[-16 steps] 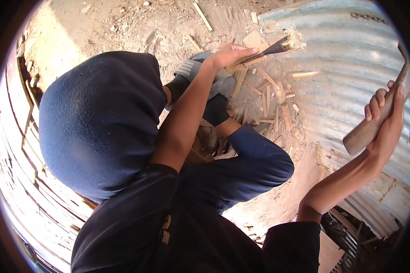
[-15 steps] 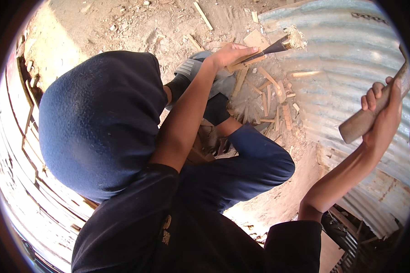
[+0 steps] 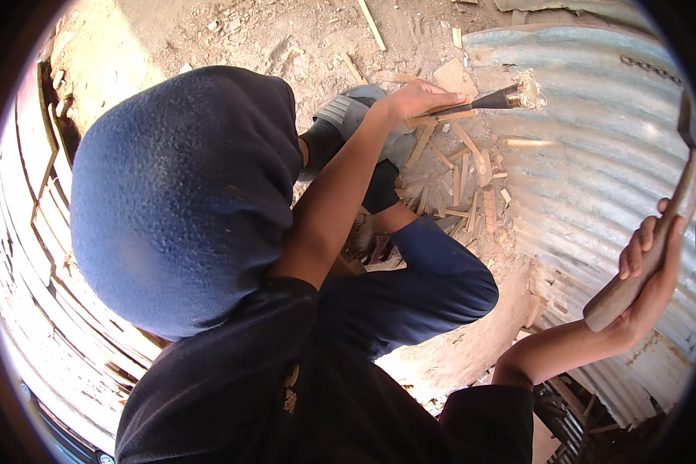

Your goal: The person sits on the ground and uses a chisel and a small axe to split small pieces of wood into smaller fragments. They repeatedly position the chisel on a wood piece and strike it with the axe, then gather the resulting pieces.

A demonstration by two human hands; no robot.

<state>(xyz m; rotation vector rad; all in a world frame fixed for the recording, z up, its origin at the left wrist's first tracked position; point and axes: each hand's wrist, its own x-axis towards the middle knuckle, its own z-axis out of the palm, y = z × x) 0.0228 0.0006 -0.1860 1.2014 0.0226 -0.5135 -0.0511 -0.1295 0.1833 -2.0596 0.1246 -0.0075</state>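
- Head view, left hand: the left hand (image 3: 427, 99) is in the upper middle of the frame, with the forearm entering from below it. It grasps the narrow part of a dark chisel (image 3: 493, 100), with the thumb lying along the top.
- Chisel: located in the upper middle, right of the left hand. The wide end points right and carries a frayed, pale tip (image 3: 530, 93). The narrow end runs in under the fingers; its edge is hidden.
- Wood strip: a flat wood strip (image 3: 452, 116) lies directly below the chisel and the left hand. Whether the fingers also grip it cannot be told.
- Right hand: the right hand (image 3: 651, 251) is at the right of the frame. It is clenched around the wooden handle of a hammer (image 3: 620, 298).
- Hammer: tilted, with the handle butt toward the lower left and the dark head near the upper right rim. It is well apart from the chisel.
- Surroundings: wood scraps (image 3: 462, 176) lie on the ground below the strip. A corrugated metal sheet (image 3: 588, 166) fills the right side; a chain (image 3: 651, 68) is at its upper right.
- Footwear: a grey shoe (image 3: 334, 114) is left of the left hand.
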